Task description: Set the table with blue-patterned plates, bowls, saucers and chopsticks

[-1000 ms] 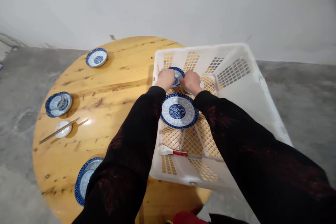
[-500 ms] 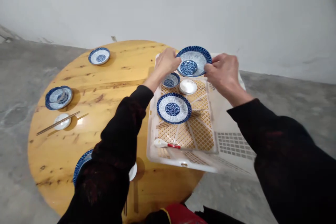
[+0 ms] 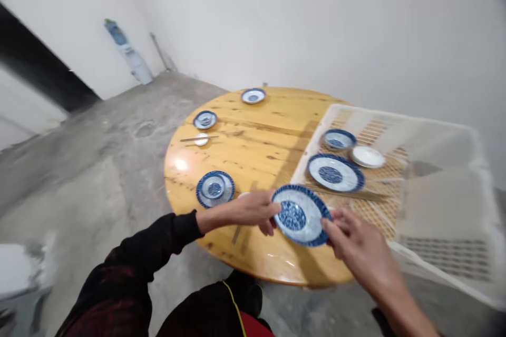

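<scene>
The left hand and the right hand pinch both sides of a blue and white plate, held in the air low in the middle of the frame, over the near edge of the round wooden table. It looks smooth, hard and breakable, so a firm two-sided grip that keeps it level seems best. Right of it, the white plastic crate, full of little holes, holds more dishes.

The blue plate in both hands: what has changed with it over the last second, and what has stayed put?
A second ago both hands reached into the white crate; they took hold of the blue plate, lifted it out, and the left hand and right hand now hold it over the wooden table near its front edge. The large plate, small bowl and white dish stayed in the crate.
</scene>
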